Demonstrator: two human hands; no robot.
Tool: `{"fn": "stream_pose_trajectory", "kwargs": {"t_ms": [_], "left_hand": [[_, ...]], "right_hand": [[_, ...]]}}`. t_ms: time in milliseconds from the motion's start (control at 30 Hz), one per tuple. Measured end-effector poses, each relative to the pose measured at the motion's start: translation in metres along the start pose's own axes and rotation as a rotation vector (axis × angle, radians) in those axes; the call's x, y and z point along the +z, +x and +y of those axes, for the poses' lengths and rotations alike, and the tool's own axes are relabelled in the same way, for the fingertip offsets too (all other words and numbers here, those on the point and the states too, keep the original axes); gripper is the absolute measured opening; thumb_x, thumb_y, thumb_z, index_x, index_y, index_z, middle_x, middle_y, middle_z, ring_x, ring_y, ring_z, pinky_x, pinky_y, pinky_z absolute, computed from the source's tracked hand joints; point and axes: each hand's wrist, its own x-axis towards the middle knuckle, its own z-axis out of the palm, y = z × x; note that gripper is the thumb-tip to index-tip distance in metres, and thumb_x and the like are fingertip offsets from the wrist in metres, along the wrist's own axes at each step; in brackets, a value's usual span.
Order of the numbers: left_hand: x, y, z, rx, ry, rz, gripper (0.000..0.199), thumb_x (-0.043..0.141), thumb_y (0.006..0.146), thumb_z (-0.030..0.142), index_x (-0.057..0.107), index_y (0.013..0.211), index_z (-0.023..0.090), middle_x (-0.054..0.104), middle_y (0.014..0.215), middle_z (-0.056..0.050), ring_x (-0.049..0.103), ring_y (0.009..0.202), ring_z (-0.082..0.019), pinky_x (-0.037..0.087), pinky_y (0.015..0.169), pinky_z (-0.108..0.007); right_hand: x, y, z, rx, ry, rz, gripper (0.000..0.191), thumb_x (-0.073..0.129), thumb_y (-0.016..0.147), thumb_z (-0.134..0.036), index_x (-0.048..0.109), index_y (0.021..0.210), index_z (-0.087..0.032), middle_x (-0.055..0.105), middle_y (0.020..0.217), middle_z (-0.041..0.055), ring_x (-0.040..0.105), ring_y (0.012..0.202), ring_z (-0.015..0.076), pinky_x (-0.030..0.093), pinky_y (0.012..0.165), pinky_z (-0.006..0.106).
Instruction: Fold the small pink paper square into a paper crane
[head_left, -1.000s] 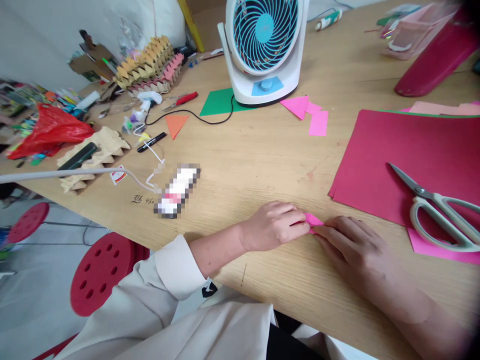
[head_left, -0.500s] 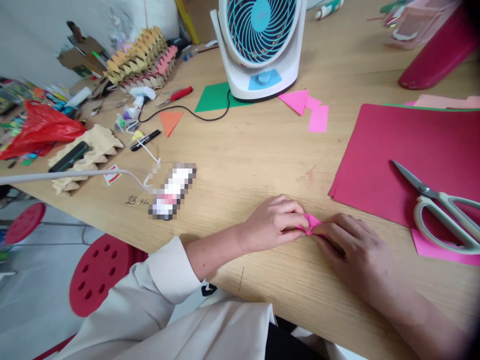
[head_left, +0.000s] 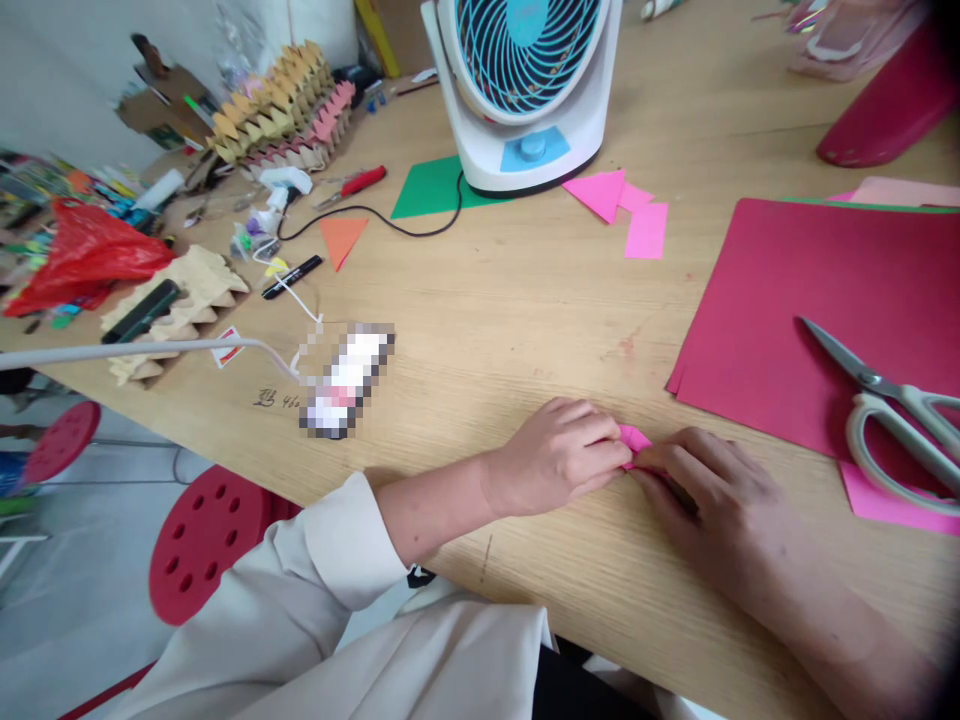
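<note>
A small folded piece of pink paper (head_left: pixel 634 438) is pinched between my two hands near the table's front edge. My left hand (head_left: pixel 566 455) grips its left side, with the fingertips partly covering it. From the right, my right hand (head_left: pixel 712 490) holds the other side between thumb and fingers. Behind the hands, pink paper scraps (head_left: pixel 646 230) lie by the fan. Scissors (head_left: pixel 870 380) with pale handles rest on dark red sheets (head_left: pixel 787 290) to the right, and another pink sheet (head_left: pixel 885 505) sticks out under them.
A white fan (head_left: pixel 536 150) stands at the back on a green sheet (head_left: pixel 427 190). To the left are a phone (head_left: pixel 349 380) with a cable, a black marker (head_left: pixel 292 277), an orange triangle (head_left: pixel 343 241) and egg trays (head_left: pixel 180 300). Red stools (head_left: pixel 206 540) stand beside the table.
Both hands and the pink paper appear slightly farther right. The view has shifted a little, so the fan sits higher and the red sheets farther right. Both hands keep their hold.
</note>
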Motion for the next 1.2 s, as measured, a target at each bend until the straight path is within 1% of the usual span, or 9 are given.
{"fn": "stream_pose_trajectory", "kwargs": {"t_ms": [167, 333, 433, 600, 700, 800, 900, 1067, 1200], "left_hand": [[-0.0002, 0.0022, -0.0022, -0.031, -0.045, -0.027, 0.018, 0.056, 0.097, 0.03, 0.067, 0.104, 0.017, 0.067, 0.098, -0.007, 0.058, 0.092, -0.017, 0.048, 0.085, -0.032], [0.0005, 0.0053, 0.0001, 0.011, 0.05, -0.004, 0.016, 0.052, 0.099, 0.024, 0.067, 0.099, 0.019, 0.069, 0.095, -0.004, 0.059, 0.09, -0.016, 0.046, 0.085, -0.031], [0.0013, 0.007, 0.0005, 0.016, 0.02, 0.0, 0.018, 0.05, 0.099, 0.024, 0.067, 0.096, 0.018, 0.069, 0.093, -0.004, 0.059, 0.087, -0.015, 0.046, 0.084, -0.03], [0.0029, 0.008, -0.0009, -0.069, -0.164, 0.031, 0.012, 0.055, 0.095, 0.021, 0.067, 0.092, 0.017, 0.067, 0.093, -0.005, 0.059, 0.088, -0.014, 0.048, 0.084, -0.028], [0.004, 0.0076, 0.0002, -0.091, -0.217, 0.054, 0.01, 0.058, 0.092, 0.018, 0.068, 0.093, 0.017, 0.067, 0.093, -0.005, 0.059, 0.087, -0.014, 0.048, 0.085, -0.028], [0.0051, 0.0067, 0.002, -0.129, -0.241, 0.067, 0.008, 0.06, 0.091, 0.017, 0.068, 0.092, 0.017, 0.066, 0.09, -0.003, 0.059, 0.086, -0.013, 0.049, 0.083, -0.027], [0.0056, 0.0058, 0.0036, -0.165, -0.242, 0.048, 0.007, 0.061, 0.09, 0.018, 0.067, 0.089, 0.017, 0.065, 0.088, -0.003, 0.059, 0.085, -0.013, 0.049, 0.082, -0.027], [0.005, 0.0051, 0.0053, -0.187, -0.244, 0.045, 0.007, 0.063, 0.088, 0.015, 0.068, 0.092, 0.017, 0.065, 0.089, -0.002, 0.059, 0.085, -0.012, 0.048, 0.084, -0.027], [0.0041, 0.0053, 0.0072, -0.216, -0.228, 0.032, 0.006, 0.063, 0.089, 0.018, 0.069, 0.091, 0.018, 0.066, 0.088, -0.002, 0.059, 0.085, -0.013, 0.047, 0.085, -0.027]], "right_hand": [[-0.0016, -0.0014, 0.0007, 0.011, 0.012, -0.024, 0.012, 0.05, 0.099, -0.019, 0.062, 0.098, -0.019, 0.062, 0.09, 0.006, 0.059, 0.08, 0.0204, 0.043, 0.073, 0.036], [-0.0025, -0.0017, 0.0007, 0.034, 0.013, 0.003, 0.012, 0.049, 0.098, -0.018, 0.056, 0.088, -0.019, 0.06, 0.088, 0.0061, 0.057, 0.077, 0.0191, 0.043, 0.071, 0.034], [-0.0014, -0.0017, 0.0009, 0.048, 0.015, 0.0, 0.014, 0.05, 0.099, -0.02, 0.054, 0.085, -0.02, 0.059, 0.087, 0.0057, 0.056, 0.076, 0.0188, 0.043, 0.07, 0.034], [0.0004, -0.0025, 0.0026, 0.045, -0.01, -0.004, 0.013, 0.052, 0.098, -0.023, 0.054, 0.085, -0.02, 0.059, 0.086, 0.0051, 0.055, 0.074, 0.0184, 0.042, 0.069, 0.034], [0.0008, -0.0032, 0.0032, 0.039, -0.01, -0.009, 0.01, 0.053, 0.098, -0.022, 0.056, 0.088, -0.02, 0.06, 0.087, 0.0048, 0.055, 0.075, 0.0181, 0.042, 0.07, 0.033], [0.0011, -0.0039, 0.003, 0.044, -0.004, -0.009, 0.008, 0.052, 0.098, -0.021, 0.057, 0.092, -0.02, 0.06, 0.089, 0.005, 0.056, 0.076, 0.0182, 0.042, 0.071, 0.033], [0.0011, -0.004, 0.0027, 0.046, -0.008, 0.0, 0.01, 0.052, 0.098, -0.021, 0.056, 0.089, -0.02, 0.061, 0.091, 0.0058, 0.056, 0.078, 0.0184, 0.042, 0.072, 0.033], [-0.0003, -0.0024, 0.0018, 0.029, -0.006, 0.002, 0.013, 0.053, 0.098, -0.021, 0.056, 0.086, -0.02, 0.058, 0.086, 0.0046, 0.055, 0.076, 0.0178, 0.042, 0.07, 0.032], [-0.0011, -0.0021, 0.0002, 0.024, -0.025, 0.01, 0.01, 0.053, 0.098, -0.021, 0.059, 0.091, -0.019, 0.058, 0.087, 0.0042, 0.054, 0.075, 0.0173, 0.041, 0.071, 0.032]]}}
